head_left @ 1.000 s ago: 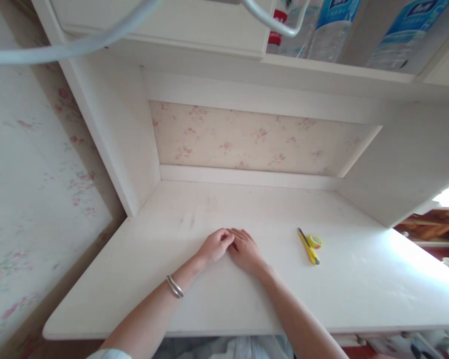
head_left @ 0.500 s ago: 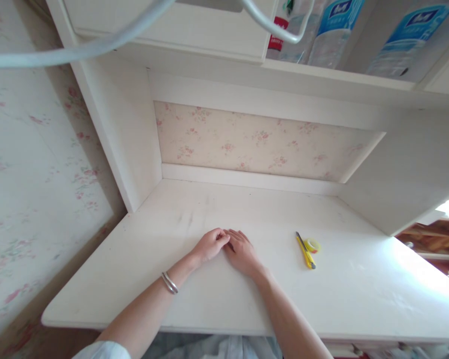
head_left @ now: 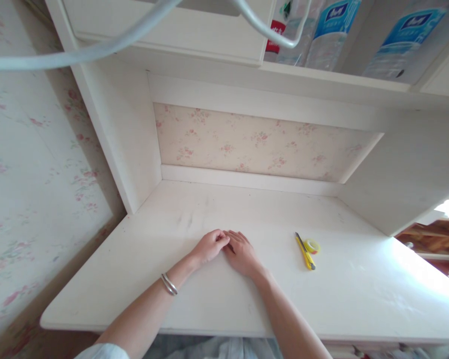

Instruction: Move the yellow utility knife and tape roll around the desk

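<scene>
Resting on the white table (head_left: 355, 294), two bare hands met near the middle of its front half. The left hand (head_left: 209, 247) was loosely curled, its thumb reaching across to touch the fingers of the right hand (head_left: 241, 254), which lay palm down with its fingers stretched out close together. Whether the left fingers pinched anything, I could not tell. One silver bangle (head_left: 169, 284), seemingly of two bands, circled the left wrist.

With the hands as the clock's centre, one yellow utility knife (head_left: 304, 252) lay at three o'clock, well apart from them, its dark tip pointing toward eleven. Just beside it, on the far side from the hands, sat one yellow roll of tape (head_left: 315, 251).

Between twelve and two o'clock, above the table, a shelf (head_left: 336, 76) held two blue-labelled bottles (head_left: 335, 25) and one red-labelled bottle (head_left: 276, 32); how many clear ones stood between was hard to tell. Two side panels (head_left: 400, 169) rose from the table, near ten and two o'clock.
</scene>
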A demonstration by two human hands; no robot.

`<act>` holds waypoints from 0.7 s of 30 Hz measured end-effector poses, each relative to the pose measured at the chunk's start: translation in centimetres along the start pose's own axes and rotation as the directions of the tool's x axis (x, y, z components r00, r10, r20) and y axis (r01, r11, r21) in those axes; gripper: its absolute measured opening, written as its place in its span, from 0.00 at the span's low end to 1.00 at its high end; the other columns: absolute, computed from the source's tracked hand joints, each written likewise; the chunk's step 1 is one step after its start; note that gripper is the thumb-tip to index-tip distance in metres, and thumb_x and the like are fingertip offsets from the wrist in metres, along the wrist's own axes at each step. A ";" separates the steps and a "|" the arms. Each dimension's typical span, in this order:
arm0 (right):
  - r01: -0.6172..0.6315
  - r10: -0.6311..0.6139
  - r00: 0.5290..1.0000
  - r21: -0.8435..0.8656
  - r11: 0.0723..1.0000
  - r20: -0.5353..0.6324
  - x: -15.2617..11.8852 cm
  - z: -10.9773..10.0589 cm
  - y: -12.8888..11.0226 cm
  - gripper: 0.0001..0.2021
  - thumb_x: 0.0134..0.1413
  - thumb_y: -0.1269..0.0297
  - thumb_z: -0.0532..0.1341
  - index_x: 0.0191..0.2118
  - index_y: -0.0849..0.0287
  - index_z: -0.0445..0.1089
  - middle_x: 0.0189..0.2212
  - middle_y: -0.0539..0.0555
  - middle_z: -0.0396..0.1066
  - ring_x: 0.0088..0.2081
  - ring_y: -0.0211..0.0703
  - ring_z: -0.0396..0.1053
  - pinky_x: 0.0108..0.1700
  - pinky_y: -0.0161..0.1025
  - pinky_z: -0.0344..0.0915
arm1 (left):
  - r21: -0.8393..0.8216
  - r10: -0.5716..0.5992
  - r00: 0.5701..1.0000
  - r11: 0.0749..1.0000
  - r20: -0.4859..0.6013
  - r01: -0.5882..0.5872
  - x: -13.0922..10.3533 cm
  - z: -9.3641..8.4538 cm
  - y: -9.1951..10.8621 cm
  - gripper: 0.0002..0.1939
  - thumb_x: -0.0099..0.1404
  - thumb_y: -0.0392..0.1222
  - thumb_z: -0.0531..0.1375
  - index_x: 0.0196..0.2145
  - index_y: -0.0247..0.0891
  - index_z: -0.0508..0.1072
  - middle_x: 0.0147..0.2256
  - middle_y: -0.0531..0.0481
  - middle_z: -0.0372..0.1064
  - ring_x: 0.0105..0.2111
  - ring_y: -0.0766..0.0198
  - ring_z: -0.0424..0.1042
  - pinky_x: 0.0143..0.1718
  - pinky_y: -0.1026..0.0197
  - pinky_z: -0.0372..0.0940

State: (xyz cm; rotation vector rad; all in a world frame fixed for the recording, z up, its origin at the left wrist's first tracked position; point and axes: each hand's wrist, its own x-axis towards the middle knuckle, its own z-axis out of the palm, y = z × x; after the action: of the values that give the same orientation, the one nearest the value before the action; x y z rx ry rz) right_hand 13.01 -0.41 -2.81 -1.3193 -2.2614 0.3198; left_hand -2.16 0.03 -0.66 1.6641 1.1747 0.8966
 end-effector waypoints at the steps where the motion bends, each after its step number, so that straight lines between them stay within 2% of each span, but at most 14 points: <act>1: 0.002 -0.002 1.000 0.001 1.000 -0.001 0.0 0.0 0.0 0.18 0.60 0.62 0.50 0.55 0.49 0.61 0.54 0.50 0.64 0.56 0.44 0.57 0.59 0.48 0.47 | 0.000 -0.002 1.000 1.000 -0.001 0.002 0.0 0.0 0.0 0.14 0.60 0.50 0.52 0.28 0.36 0.66 0.26 0.53 0.64 0.28 0.66 0.63 0.33 0.65 0.58; 14: 0.000 0.000 1.000 -0.001 1.000 -0.002 0.0 0.1 0.1 0.16 0.59 0.62 0.51 0.52 0.50 0.64 0.53 0.51 0.64 0.57 0.42 0.57 0.59 0.46 0.47 | -0.009 0.024 0.999 1.000 0.029 -0.023 0.2 -0.1 -0.7 0.14 0.61 0.51 0.52 0.27 0.37 0.66 0.26 0.53 0.63 0.29 0.65 0.63 0.32 0.64 0.57; 21: 0.003 -0.003 1.000 0.003 1.000 0.001 0.0 0.0 0.0 0.18 0.59 0.63 0.51 0.54 0.49 0.62 0.53 0.51 0.64 0.56 0.42 0.57 0.59 0.47 0.47 | -0.013 0.032 0.999 0.999 0.030 -0.032 0.2 -0.1 -0.7 0.14 0.61 0.50 0.52 0.27 0.37 0.65 0.25 0.54 0.63 0.28 0.66 0.62 0.32 0.64 0.57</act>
State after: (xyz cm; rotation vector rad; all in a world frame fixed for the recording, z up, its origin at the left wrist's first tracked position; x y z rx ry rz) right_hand 12.98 -0.35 -2.84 -1.3141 -2.2624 0.3227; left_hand -2.40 0.34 -1.22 1.6848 1.1226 0.8946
